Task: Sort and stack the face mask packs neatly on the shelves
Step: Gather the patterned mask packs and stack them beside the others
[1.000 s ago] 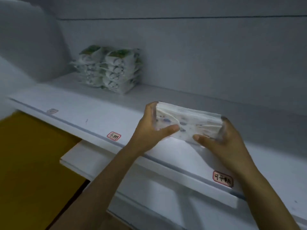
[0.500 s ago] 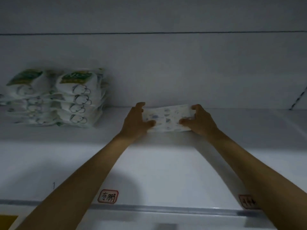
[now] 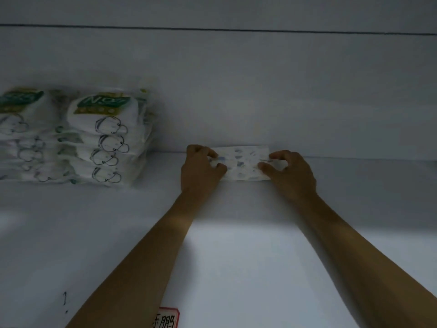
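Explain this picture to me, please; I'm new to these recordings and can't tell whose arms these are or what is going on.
There is no machine here: a person wears a camera on the head, so you look forward and down along their own bare arms. The left hand and right hand each grip one end of a small patterned mask pack, which sits at the back of a white shelf, against the wall. To the left stand two stacks of green-labelled mask packs. A red-edged label is stuck near the shelf's front edge.
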Demonstrator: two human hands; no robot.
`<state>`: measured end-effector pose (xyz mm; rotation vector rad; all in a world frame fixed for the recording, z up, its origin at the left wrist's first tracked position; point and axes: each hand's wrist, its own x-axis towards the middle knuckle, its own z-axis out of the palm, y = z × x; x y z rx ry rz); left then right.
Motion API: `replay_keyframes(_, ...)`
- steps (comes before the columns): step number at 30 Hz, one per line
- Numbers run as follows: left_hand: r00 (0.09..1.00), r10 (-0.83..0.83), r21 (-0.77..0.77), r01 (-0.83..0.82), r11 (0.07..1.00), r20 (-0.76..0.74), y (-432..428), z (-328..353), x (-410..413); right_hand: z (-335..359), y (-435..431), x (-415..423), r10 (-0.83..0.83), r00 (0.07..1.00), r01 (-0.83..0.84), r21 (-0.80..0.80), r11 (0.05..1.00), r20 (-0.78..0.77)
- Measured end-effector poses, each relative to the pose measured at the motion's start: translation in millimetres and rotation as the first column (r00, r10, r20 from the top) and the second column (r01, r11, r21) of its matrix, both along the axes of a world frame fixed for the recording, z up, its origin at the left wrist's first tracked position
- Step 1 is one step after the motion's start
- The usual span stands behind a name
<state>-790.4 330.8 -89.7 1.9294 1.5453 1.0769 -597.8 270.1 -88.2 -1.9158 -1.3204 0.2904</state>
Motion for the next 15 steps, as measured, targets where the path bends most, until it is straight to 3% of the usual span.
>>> replay_keyframes(6, 0.981, 0.106, 0.030, -0.102, 0.994, -0.165, 4.3, -0.9, -9.6, -0.6, 0.9, -9.1, 0.072, 0.981, -0.061, -0.069, 0.996, 0.178)
replay_keyframes(9, 0.987, 0.104, 0.026, -0.101, 0.994, -0.122, 5.7, -2.0, -6.2, -0.3, 1.7, -11.4, 0.128, 0.949, -0.074, -0.193, 0.978, 0.287)
replay_keyframes(15, 0.995, 0.046, 0.036, -0.043, 0.998, -0.090, 8.8, -3.0, -4.5, -4.6, 4.2, -8.7, 0.201, 0.930, -0.138, -0.212, 0.967, 0.308)
